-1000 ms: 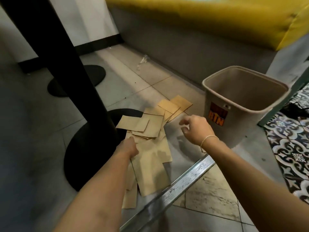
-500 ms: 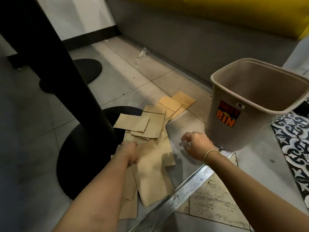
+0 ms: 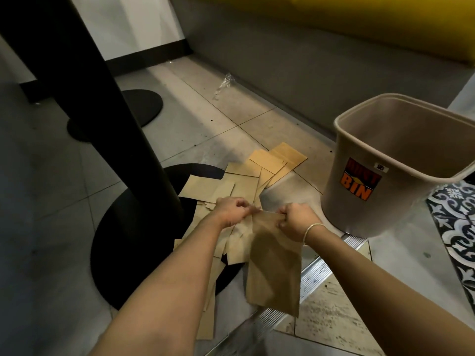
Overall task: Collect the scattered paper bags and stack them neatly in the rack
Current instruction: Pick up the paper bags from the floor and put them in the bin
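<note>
Two hands pinch the top edge of one paper bag (image 3: 275,260) — the left hand (image 3: 232,210) at its left corner, the right hand (image 3: 295,220) at its right — so it hangs above the floor. More paper bags (image 3: 244,181) lie scattered by the black table base (image 3: 133,240), near the bin (image 3: 380,181).

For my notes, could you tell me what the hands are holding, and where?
Both hands, left hand and right hand, pinch the top edge of one brown paper bag, which hangs down.
</note>
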`<action>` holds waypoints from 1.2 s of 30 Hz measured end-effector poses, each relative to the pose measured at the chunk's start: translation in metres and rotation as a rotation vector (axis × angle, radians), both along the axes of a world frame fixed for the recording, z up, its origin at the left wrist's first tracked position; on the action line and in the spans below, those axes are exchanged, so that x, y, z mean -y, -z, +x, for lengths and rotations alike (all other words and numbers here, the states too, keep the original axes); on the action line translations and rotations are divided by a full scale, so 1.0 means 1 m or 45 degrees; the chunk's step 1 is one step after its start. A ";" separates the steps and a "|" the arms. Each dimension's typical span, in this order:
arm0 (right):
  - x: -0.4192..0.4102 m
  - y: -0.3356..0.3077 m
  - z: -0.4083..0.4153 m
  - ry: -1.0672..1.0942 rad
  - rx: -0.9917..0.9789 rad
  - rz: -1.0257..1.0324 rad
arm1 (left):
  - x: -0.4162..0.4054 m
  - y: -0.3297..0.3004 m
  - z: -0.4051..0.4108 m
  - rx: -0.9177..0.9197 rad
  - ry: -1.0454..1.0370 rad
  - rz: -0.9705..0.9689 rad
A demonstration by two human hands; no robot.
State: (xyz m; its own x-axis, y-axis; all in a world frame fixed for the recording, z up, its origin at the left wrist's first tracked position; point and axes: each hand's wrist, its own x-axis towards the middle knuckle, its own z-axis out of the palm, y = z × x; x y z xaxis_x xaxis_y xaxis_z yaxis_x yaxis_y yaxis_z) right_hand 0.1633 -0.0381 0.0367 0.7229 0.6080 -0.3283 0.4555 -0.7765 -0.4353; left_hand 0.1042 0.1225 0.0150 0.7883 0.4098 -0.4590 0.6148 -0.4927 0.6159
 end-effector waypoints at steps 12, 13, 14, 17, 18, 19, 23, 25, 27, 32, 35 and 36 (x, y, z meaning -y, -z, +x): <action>0.037 0.011 0.014 0.006 0.005 -0.020 | -0.022 0.049 0.009 -0.463 0.176 0.517; 0.037 0.011 0.013 0.005 0.010 -0.012 | -0.021 0.049 0.008 -0.456 0.151 0.520; 0.037 0.009 0.013 0.006 0.013 -0.002 | -0.021 0.049 0.008 -0.453 0.130 0.531; 0.033 -0.002 0.012 0.017 0.022 0.042 | -0.020 0.038 0.007 -0.425 0.105 0.603; 0.031 -0.007 0.011 0.029 0.026 0.059 | -0.021 0.033 0.007 -0.387 0.112 0.647; 0.030 -0.014 0.011 0.045 0.047 0.074 | -0.020 0.024 0.008 -0.317 0.107 0.691; 0.023 -0.058 0.018 0.152 0.283 0.202 | -0.018 -0.015 0.011 0.055 -0.105 0.815; 0.022 -0.090 0.027 0.237 0.417 0.335 | -0.018 -0.039 0.016 0.248 -0.247 0.803; 0.025 -0.126 0.033 0.339 0.556 0.526 | -0.015 -0.067 0.023 0.414 -0.318 0.751; 0.064 -0.212 0.049 0.608 0.945 0.889 | 0.010 -0.143 0.040 0.786 -0.270 0.791; 0.095 -0.243 0.064 0.760 1.066 0.873 | 0.035 -0.185 0.049 1.078 -0.217 0.832; 0.103 -0.247 0.068 0.799 1.074 0.845 | 0.044 -0.196 0.053 1.139 -0.200 0.833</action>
State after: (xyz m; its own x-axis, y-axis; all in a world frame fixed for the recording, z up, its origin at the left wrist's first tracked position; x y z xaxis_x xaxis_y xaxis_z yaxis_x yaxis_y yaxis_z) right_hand 0.2314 -0.1415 0.2839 0.7844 -0.0483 0.6184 0.4133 -0.7028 -0.5791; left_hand 0.1571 0.0789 0.2115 0.6449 0.4885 0.5877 0.1638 -0.8395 0.5180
